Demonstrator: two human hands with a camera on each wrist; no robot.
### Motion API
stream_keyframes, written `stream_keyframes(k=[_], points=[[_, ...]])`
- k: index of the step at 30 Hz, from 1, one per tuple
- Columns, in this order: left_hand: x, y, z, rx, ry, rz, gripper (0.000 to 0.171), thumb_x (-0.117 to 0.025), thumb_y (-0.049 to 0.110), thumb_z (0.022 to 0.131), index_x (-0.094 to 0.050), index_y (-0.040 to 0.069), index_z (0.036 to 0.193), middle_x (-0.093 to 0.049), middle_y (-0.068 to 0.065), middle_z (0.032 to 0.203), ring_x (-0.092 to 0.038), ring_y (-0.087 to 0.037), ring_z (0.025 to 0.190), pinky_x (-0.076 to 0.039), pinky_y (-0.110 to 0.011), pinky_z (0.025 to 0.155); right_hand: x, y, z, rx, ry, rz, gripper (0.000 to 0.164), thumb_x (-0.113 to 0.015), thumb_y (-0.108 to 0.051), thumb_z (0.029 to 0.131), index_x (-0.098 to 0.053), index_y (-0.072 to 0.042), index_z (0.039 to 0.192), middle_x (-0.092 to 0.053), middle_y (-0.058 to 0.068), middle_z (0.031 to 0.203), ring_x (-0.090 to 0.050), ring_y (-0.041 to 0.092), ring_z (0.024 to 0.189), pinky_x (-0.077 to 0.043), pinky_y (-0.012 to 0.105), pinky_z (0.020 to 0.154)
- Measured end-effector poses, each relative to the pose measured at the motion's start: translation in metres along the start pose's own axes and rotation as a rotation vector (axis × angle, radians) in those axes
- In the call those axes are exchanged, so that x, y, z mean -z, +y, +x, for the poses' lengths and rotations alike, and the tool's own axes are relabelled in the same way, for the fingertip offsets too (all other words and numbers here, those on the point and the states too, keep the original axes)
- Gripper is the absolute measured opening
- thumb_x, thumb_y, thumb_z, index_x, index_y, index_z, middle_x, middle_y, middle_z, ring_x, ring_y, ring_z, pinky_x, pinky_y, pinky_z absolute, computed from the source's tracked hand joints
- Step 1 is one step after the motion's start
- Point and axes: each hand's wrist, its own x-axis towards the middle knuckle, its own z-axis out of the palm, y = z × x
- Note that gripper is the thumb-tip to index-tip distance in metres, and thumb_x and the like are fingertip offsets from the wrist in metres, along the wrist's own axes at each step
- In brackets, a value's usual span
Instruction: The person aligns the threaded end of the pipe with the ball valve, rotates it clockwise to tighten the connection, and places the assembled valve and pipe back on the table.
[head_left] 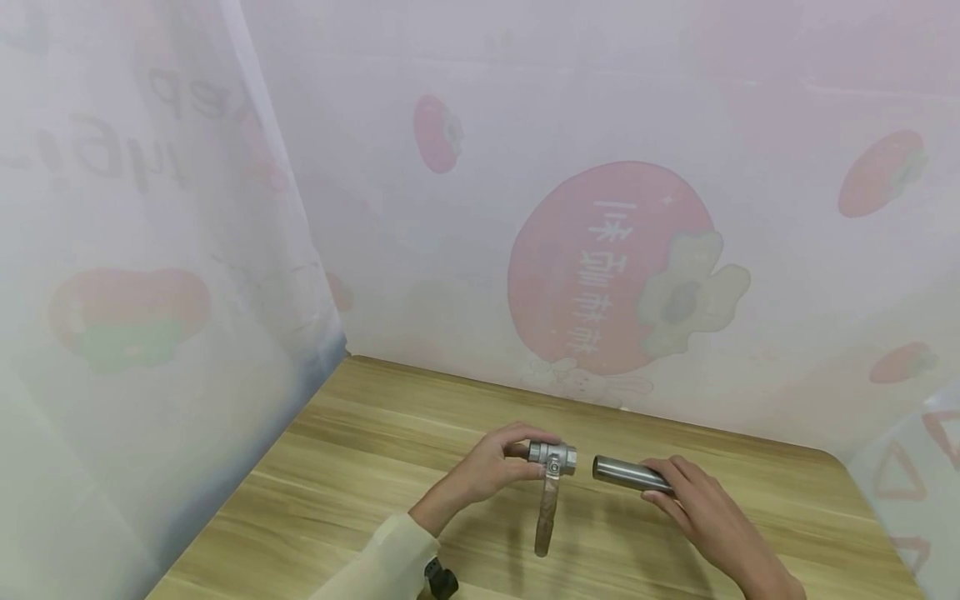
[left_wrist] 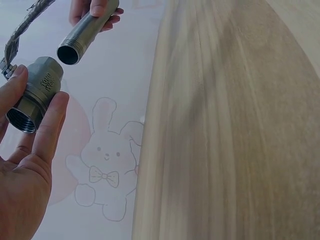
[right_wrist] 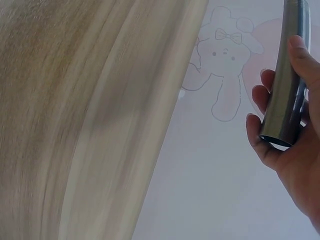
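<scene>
My left hand [head_left: 491, 464] pinches a steel ball valve [head_left: 555, 458] between thumb and fingers above the table. The valve's lever handle [head_left: 547, 517] hangs toward me, wrapped in something brownish and wrinkled. In the left wrist view the valve body [left_wrist: 42, 82] shows raised lettering and a threaded opening at its near end. My right hand [head_left: 697, 508] grips a steel pipe [head_left: 630, 473], whose threaded end [left_wrist: 74, 47] faces the valve across a small gap. In the right wrist view, fingers and thumb wrap the pipe [right_wrist: 286, 95], its plain end near the palm.
A wood-grain table [head_left: 337, 467] lies under both hands. Pale printed curtains [head_left: 420, 275] stand behind it and at its sides. A black watch-like object [head_left: 441, 579] is by the left sleeve [head_left: 390, 558] at the bottom.
</scene>
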Motion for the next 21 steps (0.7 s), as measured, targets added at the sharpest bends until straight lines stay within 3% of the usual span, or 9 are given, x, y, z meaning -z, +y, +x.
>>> stream_keyframes(k=[6,14,21], points=[[-0.0031,0.0015,0.0027,0.013,0.016,0.014,0.041,-0.075,0.021,0.103,-0.071,0.025,0.144,-0.062,-0.008,0.148,-0.069,-0.029,0.121,-0.064,-0.036,0.096,0.0009,-0.0007,-0.0003,-0.009,-0.005,-0.012,0.04,-0.082,-0.021,0.098,-0.067,-0.022,0.135,-0.058,-0.022,0.104,-0.045,-0.007,0.084,-0.044,0.023,0.069],[-0.0042,0.0022,0.0076,0.019,0.019,-0.011,0.042,-0.074,0.019,0.102,-0.071,0.024,0.144,-0.061,-0.01,0.149,-0.068,-0.037,0.126,-0.065,-0.037,0.098,0.0024,-0.0004,0.0036,0.017,0.008,-0.02,0.04,-0.083,-0.02,0.096,-0.068,-0.021,0.133,-0.058,-0.02,0.104,-0.045,-0.006,0.084,-0.044,0.023,0.069],[-0.0068,0.0026,0.0101,0.015,0.018,-0.025,0.043,-0.076,0.016,0.102,-0.071,0.024,0.144,-0.061,-0.009,0.15,-0.068,-0.035,0.125,-0.066,-0.035,0.098,0.0027,-0.0001,0.0054,0.021,0.015,-0.002,0.042,-0.083,-0.018,0.096,-0.067,-0.022,0.134,-0.059,-0.019,0.103,-0.046,-0.005,0.084,-0.042,0.021,0.069]])
